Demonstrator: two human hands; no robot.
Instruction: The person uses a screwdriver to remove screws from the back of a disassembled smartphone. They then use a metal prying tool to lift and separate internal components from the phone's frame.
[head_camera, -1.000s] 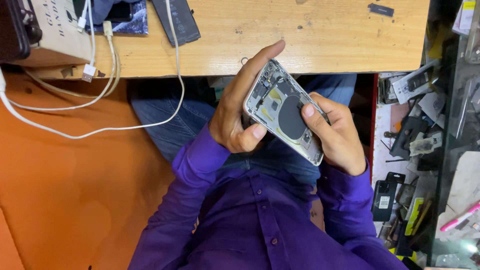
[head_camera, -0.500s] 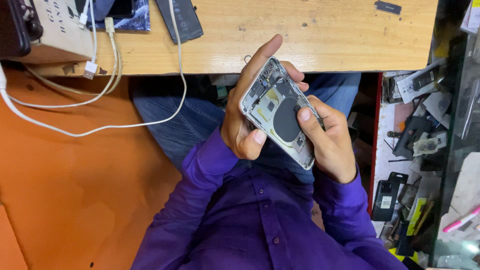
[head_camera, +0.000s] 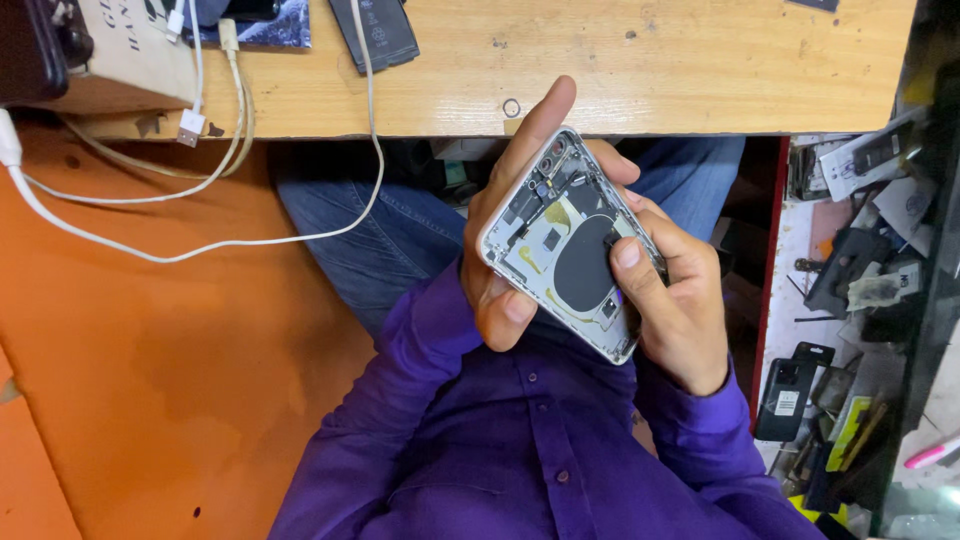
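Phone housing (head_camera: 565, 245), opened and emptied of its screen, sits tilted above my lap, just in front of the wooden bench (head_camera: 640, 60). My left hand (head_camera: 505, 230) is closed around its left edge, forefinger stretched along the top, thumb hooked under the lower corner. My right hand (head_camera: 680, 300) clasps the right edge, thumb pressing near the dark round coil (head_camera: 583, 272). I judge the risks to be these: pressing too hard could crease the coil or tear a thin flex strip beside it, and since nothing supports the housing from below, a slip could drop it onto my jeans (head_camera: 390, 240) or the orange floor (head_camera: 150, 380).
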